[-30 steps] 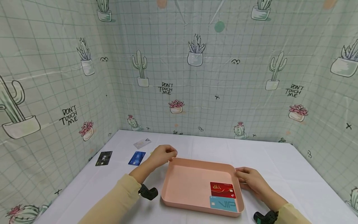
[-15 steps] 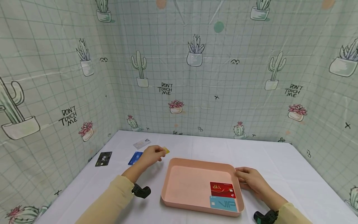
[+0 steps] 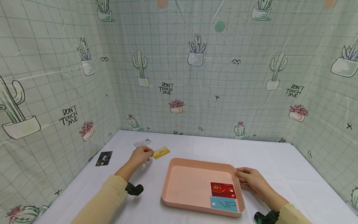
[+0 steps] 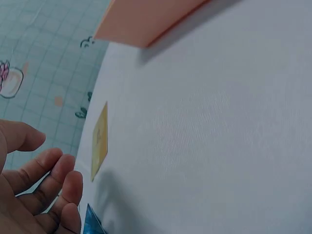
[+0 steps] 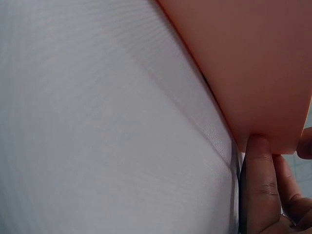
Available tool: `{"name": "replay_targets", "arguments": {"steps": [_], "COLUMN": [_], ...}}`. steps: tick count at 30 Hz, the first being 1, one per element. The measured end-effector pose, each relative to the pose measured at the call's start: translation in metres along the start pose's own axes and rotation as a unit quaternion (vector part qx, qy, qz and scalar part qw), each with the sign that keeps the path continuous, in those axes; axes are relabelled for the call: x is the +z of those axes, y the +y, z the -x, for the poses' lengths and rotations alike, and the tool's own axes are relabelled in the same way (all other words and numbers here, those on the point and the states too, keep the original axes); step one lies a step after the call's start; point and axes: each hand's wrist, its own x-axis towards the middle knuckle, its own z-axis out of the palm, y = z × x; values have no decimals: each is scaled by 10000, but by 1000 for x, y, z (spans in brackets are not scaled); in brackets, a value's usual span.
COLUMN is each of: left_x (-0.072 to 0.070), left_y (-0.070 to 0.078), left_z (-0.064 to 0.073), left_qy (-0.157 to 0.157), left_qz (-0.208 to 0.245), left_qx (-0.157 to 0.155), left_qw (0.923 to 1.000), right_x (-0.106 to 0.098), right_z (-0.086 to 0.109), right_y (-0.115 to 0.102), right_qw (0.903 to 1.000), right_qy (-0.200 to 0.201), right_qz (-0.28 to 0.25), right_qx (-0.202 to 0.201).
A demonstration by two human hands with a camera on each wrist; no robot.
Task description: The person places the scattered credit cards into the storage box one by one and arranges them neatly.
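Observation:
My left hand (image 3: 141, 155) hovers at the table's left side, between a yellow card (image 3: 162, 152) and the spot of a blue card (image 4: 92, 223), which the hand hides in the head view. The left wrist view shows a gap between thumb and loosely bent fingers (image 4: 46, 170), with nothing held. My right hand (image 3: 253, 182) holds the pink tray (image 3: 190, 183) by its right side near the far corner, one finger against the outer wall and another at the rim. Inside the tray lie a red VIP card (image 3: 222, 190) and, nearer me, a light-blue VIP card (image 3: 223, 203).
A black card (image 3: 104, 158) lies near the table's left edge. Behind my left hand is a pale, silvery card (image 3: 142, 142), partly covered. White cloth (image 3: 265, 152) covers the table, and a cactus-print curtain (image 3: 209, 77) encloses its back and sides.
My left hand has moved left from the tray's far-left corner, past the yellow card, which now shows fully, and over the blue card. The right hand and tray stay put.

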Motion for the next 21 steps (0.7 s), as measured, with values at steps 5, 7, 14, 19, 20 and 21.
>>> {"name": "replay_targets", "arguments": {"steps": [5, 7, 14, 19, 20, 21], "left_x": [-5, -6, -11, -13, -13, -13], "left_y": [-9, -13, -26, -35, -37, -38], "left_z": [-2, -2, -2, -3, -4, -4], "left_qy": [82, 185, 659, 926, 974, 1025], "left_qz": [-176, -422, -1709, -2319, -2435, -2533], "left_qx": [-203, -191, 56, 181, 212, 238], "left_qw": [9996, 9988, 9831, 9682, 9648, 9617], "right_x": [0, 0, -1, -1, -1, -1], "right_z": [0, 0, 0, 0, -1, -1], "right_y": [0, 0, 1, 2, 2, 2], "right_qw": [10000, 10000, 10000, 9999, 9999, 10000], "right_qy": [11, 9, -41, -57, -57, -48], "right_qz": [-17, -22, -68, -75, -74, -66], "right_qx": [-11, -16, -61, -66, -60, -50]}}
